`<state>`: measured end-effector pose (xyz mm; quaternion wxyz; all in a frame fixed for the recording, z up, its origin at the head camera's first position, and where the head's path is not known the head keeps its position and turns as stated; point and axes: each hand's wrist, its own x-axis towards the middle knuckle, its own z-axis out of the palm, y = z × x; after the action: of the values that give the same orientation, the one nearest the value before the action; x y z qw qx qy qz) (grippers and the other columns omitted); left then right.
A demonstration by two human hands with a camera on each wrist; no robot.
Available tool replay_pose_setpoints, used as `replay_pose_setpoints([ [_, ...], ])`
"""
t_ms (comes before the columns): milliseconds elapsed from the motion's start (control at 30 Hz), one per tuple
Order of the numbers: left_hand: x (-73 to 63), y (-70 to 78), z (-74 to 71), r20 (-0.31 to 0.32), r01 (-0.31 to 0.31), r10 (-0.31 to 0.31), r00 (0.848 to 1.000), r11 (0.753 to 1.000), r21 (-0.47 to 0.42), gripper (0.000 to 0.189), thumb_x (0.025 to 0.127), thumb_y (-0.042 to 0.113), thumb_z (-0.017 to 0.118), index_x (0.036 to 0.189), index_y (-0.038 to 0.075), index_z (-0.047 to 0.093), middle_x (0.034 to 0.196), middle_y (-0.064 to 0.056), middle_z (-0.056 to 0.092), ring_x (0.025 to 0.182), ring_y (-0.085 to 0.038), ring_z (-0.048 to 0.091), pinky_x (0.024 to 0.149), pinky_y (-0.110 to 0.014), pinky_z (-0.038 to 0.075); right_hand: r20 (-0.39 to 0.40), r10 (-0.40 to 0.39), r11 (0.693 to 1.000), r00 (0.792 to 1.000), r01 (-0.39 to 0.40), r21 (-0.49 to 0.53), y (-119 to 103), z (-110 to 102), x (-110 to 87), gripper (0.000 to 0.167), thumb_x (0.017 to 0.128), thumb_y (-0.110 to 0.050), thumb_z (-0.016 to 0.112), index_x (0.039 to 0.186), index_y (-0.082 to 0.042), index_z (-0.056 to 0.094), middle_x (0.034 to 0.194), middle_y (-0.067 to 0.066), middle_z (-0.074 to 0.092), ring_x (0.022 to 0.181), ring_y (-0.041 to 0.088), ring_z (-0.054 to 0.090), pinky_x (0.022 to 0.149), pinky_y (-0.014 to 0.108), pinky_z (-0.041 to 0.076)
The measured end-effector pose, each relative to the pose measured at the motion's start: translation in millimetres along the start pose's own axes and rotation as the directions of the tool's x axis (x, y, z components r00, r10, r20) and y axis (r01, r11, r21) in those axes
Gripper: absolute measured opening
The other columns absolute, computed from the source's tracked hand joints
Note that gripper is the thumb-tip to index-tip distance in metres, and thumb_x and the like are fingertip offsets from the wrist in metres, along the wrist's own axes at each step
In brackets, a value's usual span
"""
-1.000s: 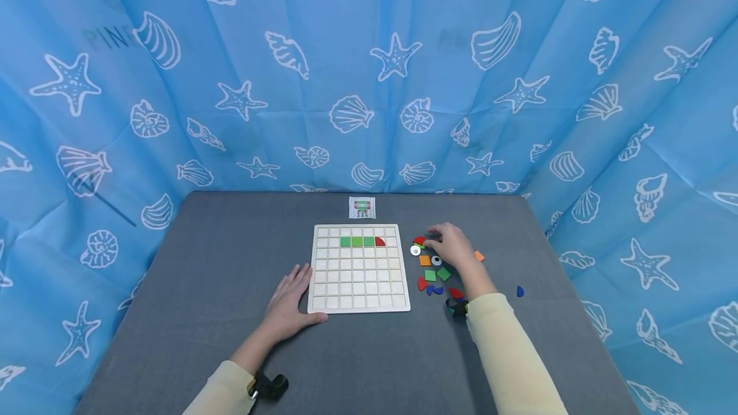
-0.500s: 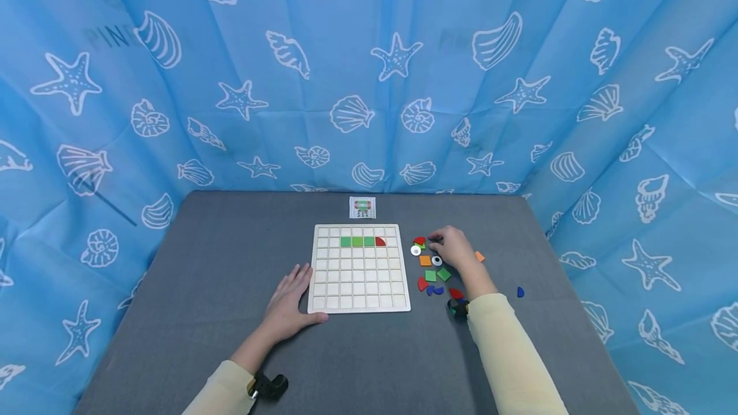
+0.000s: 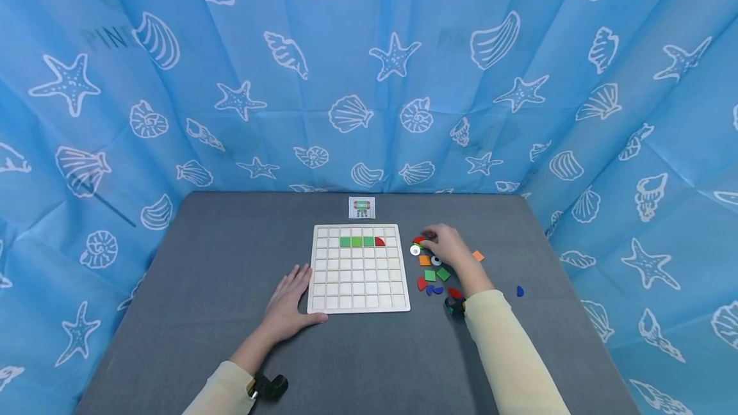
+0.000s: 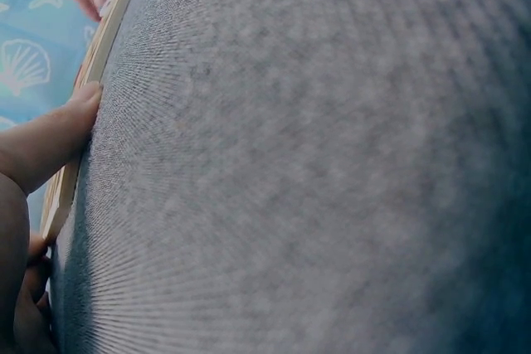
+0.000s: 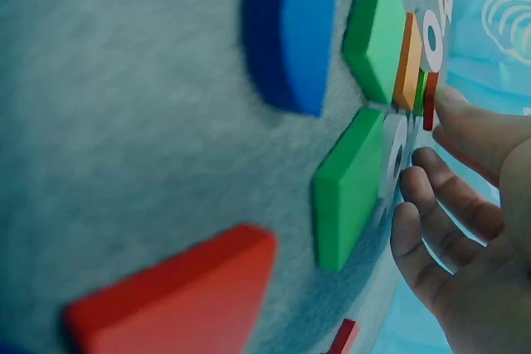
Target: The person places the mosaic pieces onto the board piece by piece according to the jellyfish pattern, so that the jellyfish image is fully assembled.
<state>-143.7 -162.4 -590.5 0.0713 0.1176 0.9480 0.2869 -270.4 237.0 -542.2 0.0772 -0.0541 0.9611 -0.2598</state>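
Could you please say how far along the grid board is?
Done, it seems: three green squares and a red quarter piece sit in the grid board's second row. In hand: the right hand is at a loose red piece, grip unclear; the left hand touches the board's edges. Left, probably: the other loose pieces, since most cells are bare.

Pic card [image 3: 362, 208], head view: detail too sm. to tell. R hand [image 3: 453, 250] partly hides red pc. [image 3: 418, 240]; can't tell if gripped. L wrist view: grey tablecloth [image 4: 290, 163] blurred, L hand [image 4: 12, 213] cut off by L edge.
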Motion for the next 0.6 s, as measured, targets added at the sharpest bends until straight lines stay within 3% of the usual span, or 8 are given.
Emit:
replay_pose_setpoints([
  [333, -1.0, -1.9, 0.0, 0.006, -0.007, 0.007, 1.0, 1.0, -0.01, 0.119, 0.074, 0.069, 0.076, 0.162, 0.01, 0.023, 0.168, -0.009, 0.021, 0.157, -0.031, 0.01, 0.125, -0.054, 0.013, 0.085, -0.064, 0.991, 0.994, 0.074, -0.11, -7.1, -2.7, 6.6, 0.033, 0.098, -0.016, 0.066, 0.127, -0.001, 0.069, 0.116, 0.018, 0.065, 0.096, 0.027, 0.062, 0.085, 0.046, 0.055],
  [600, -0.5, -1.5, -0.4, 0.024, 0.002, -0.002, 1.0, 1.0, 0.003, 0.119, 0.075, 0.072, 0.073, 0.162, 0.012, 0.019, 0.169, -0.007, 0.017, 0.158, -0.03, 0.007, 0.126, -0.054, 0.011, 0.087, -0.082, 0.99, 0.993, 0.091, -0.105, -8.8, -0.8, 9.4, 0.031, 0.096, -0.01, 0.068, 0.124, 0.002, 0.07, 0.112, 0.019, 0.065, 0.092, 0.027, 0.063, 0.08, 0.041, 0.056],
])
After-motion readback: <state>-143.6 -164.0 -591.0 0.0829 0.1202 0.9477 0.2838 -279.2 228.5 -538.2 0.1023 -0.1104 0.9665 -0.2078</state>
